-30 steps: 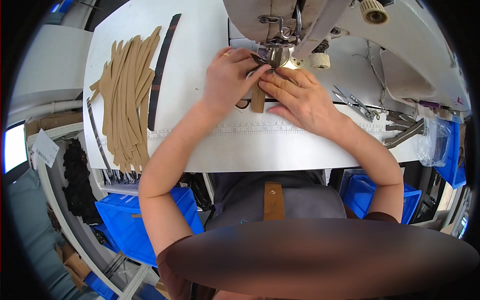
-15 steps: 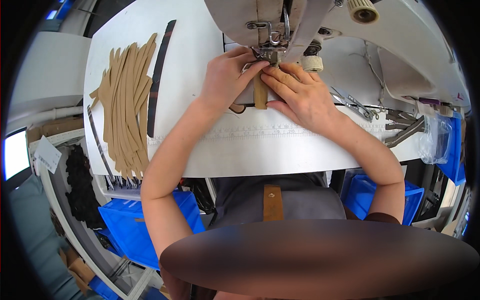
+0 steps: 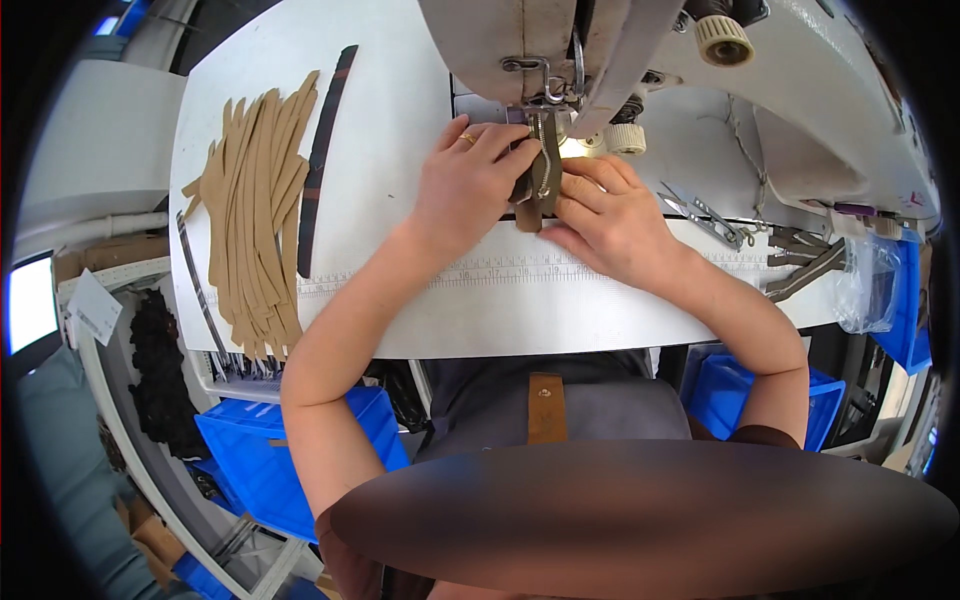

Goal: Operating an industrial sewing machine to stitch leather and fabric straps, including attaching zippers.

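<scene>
An olive-brown zipper [image 3: 546, 165] with metal teeth runs toward me from under the presser foot of a white sewing machine [image 3: 480, 35]. Beneath its near end, a tan fabric strip [image 3: 529, 220] shows. My left hand [image 3: 470, 185] is closed on the zipper's left edge, thumb and fingertips close to the foot. On the other side, my right hand [image 3: 615, 220] has curled fingers at the zipper's right edge, its thumb by the tan strip's end. The fingertips' undersides are hidden.
A pile of tan strips [image 3: 255, 210] lies at the left beside a long dark strip [image 3: 325, 160]. Scissors [image 3: 705, 217] and several zippers [image 3: 805, 265] rest at the right, near a clear plastic bag [image 3: 868, 285]. A printed ruler scale [image 3: 480, 272] crosses the table. Blue crates [image 3: 300, 450] stand below.
The zipper's toothed face has come into view over the tan strip. My left hand has shifted down from the presser foot, and my right hand has drawn slightly toward me. A light glows by the foot.
</scene>
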Motion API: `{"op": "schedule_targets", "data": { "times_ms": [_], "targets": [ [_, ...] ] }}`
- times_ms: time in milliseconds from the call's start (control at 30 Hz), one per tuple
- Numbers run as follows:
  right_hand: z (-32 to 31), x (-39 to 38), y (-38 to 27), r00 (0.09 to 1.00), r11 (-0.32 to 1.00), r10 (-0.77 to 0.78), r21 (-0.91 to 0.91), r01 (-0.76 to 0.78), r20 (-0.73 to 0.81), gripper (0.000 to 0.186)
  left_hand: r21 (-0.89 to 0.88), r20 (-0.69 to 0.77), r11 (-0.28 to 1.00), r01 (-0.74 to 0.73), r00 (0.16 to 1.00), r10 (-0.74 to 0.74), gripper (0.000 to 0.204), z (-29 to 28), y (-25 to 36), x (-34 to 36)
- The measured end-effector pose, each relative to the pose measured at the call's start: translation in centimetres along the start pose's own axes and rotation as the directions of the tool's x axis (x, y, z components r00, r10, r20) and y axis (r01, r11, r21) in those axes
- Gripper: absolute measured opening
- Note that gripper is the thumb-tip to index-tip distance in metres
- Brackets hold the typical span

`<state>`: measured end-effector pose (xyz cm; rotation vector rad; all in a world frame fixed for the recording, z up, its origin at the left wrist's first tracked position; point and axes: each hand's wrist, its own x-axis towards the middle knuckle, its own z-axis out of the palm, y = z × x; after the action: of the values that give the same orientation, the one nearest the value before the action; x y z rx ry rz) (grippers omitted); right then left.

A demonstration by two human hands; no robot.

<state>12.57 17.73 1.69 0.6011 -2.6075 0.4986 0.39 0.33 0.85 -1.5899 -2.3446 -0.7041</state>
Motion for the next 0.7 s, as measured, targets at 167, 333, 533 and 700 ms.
{"op": "schedule_targets", "data": {
  "times_ms": [167,333,533,700],
  "targets": [
    [-0.7,0.3,2.2,0.997,0.989,0.069,0.131,-0.063,-0.044,0.018,0.226,-0.013,0.972,-0.069,0.997,0.074,0.04,0.2,0.9,-0.8],
    [-0.5,1.7,5.2,0.961,0.958,0.257,-0.104,-0.267,-0.101,0.017,0.255,-0.041,0.967,-0.017,0.999,0.029,0.041,0.2,1.3,-0.9],
    [-0.1,3.3,7.2,0.967,0.966,0.251,-0.073,-0.247,0.047,0.008,0.251,-0.05,0.968,-0.026,0.998,0.04,0.039,0.4,1.2,-1.0],
    [-1.2,2.5,6.7,0.983,0.974,0.173,-0.137,-0.18,-0.067,0.01,0.22,-0.011,0.973,-0.073,0.997,0.077,0.041,0.3,1.0,-1.2]
  ]
}}
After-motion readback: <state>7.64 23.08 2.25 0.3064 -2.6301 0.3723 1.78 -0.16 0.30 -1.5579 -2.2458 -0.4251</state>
